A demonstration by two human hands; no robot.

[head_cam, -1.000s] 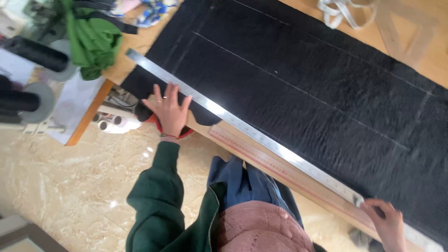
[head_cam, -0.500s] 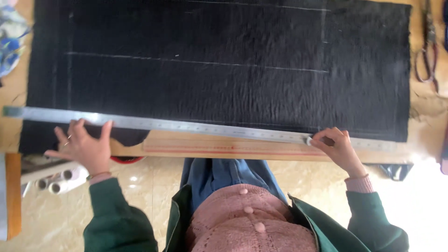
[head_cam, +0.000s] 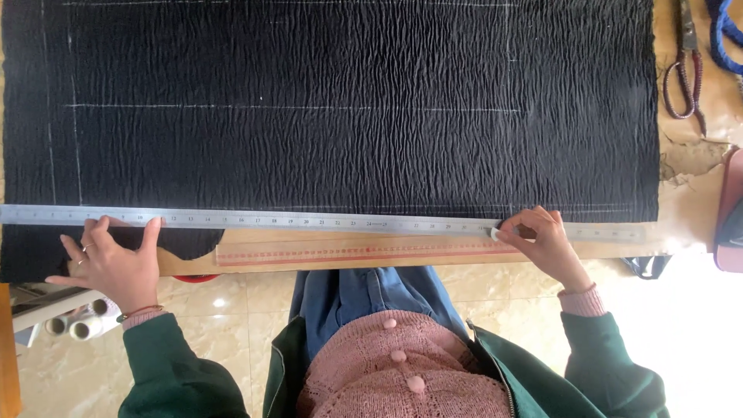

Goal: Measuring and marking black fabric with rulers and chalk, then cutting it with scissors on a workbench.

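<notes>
— Left hand (head_cam: 114, 263)? Spread flat, fingertips pressing the long steel ruler (head_cam: 309, 221) near the table's (head_cam: 689, 166) near-left edge.
— Right hand (head_cam: 546, 244)? Pinching a small white chalk (head_cam: 495, 232) against the ruler's edge, near-right.
— Ruler's feel? Probably stiff, thin, slippery on the soft crinkled black fabric (head_cam: 333, 101); best pinned from above at both ends.

A tailoring or sewing workshop, probably a small one. Black crinkled cloth (head_cam: 348, 101) marked with white chalk lines covers a wooden surface (head_cam: 689, 224). A long metal ruler (head_cam: 271, 220) lies along the cloth's near edge, with a wooden measuring stick (head_cam: 348, 252) beside it. Scissors (head_cam: 685, 70) rest at the right. The floor (head_cam: 232, 325) is glossy tile.
</notes>
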